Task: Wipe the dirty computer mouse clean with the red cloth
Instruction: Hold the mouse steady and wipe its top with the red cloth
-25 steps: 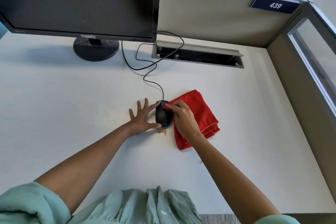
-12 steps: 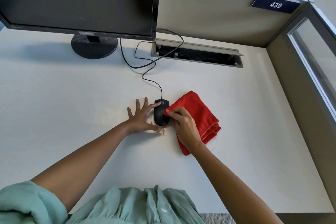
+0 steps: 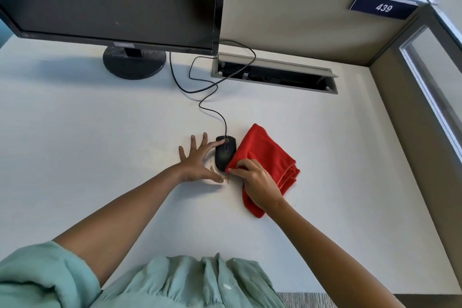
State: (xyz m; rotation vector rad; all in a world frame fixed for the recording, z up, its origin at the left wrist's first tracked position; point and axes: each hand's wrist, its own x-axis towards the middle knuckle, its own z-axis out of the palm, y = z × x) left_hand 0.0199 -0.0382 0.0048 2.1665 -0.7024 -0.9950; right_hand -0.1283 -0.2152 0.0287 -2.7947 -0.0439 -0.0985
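A black wired computer mouse (image 3: 224, 152) lies on the white desk (image 3: 100, 132) with tan crumbs (image 3: 217, 173) beside its near end. My left hand (image 3: 198, 161) rests spread on the desk at the mouse's left, index fingertip on its front and thumb at its rear. A folded red cloth (image 3: 268, 155) lies at the mouse's right. My right hand (image 3: 257, 182) pinches the cloth's near left corner, which touches the mouse's right rear side.
A black monitor (image 3: 112, 0) on a round stand (image 3: 134, 62) stands at the back left. The mouse cable (image 3: 200, 87) loops back into an open grey cable tray (image 3: 272, 75). Cubicle partitions (image 3: 300, 22) close the back and right.
My right hand slid back from the mouse's front along its right side to its rear, gripping the cloth's corner. The left hand stayed beside the mouse.
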